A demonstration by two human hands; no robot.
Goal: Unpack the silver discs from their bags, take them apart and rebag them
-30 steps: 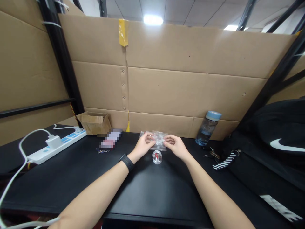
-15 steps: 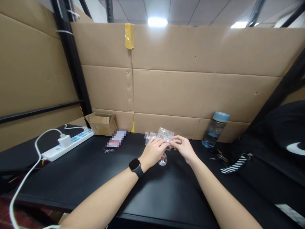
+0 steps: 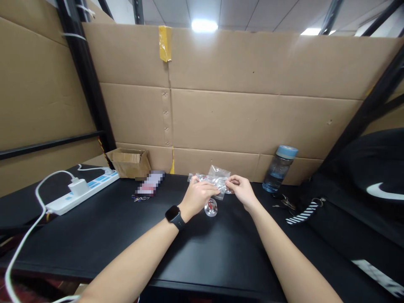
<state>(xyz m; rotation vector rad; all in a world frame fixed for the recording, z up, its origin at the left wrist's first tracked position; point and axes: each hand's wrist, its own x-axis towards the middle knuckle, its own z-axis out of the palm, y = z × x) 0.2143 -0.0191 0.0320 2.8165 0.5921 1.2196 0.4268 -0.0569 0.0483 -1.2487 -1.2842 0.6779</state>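
Both my hands are raised a little above the black table (image 3: 104, 235), pinching a small clear plastic bag (image 3: 218, 177) between them. My left hand (image 3: 198, 194), with a black watch on its wrist, grips the bag's left side with closed fingers. My right hand (image 3: 240, 190) pinches the bag's right edge. More clear bags (image 3: 196, 176) lie on the table just behind my left hand. A small clear round piece with a red part inside (image 3: 211, 208) sits on the table directly under my hands.
A blue-capped water bottle (image 3: 279, 169) stands at the right by the cardboard wall (image 3: 252, 118). Keys with a striped lanyard (image 3: 299, 212) and a black bag (image 3: 362, 189) lie further right. At the left are a white power strip (image 3: 82, 190), a small cardboard box (image 3: 129, 162) and a blurred item (image 3: 148, 184).
My hands lifted a clear bag off the pile on the table and now hold it in the air between them. The view shifted slightly.
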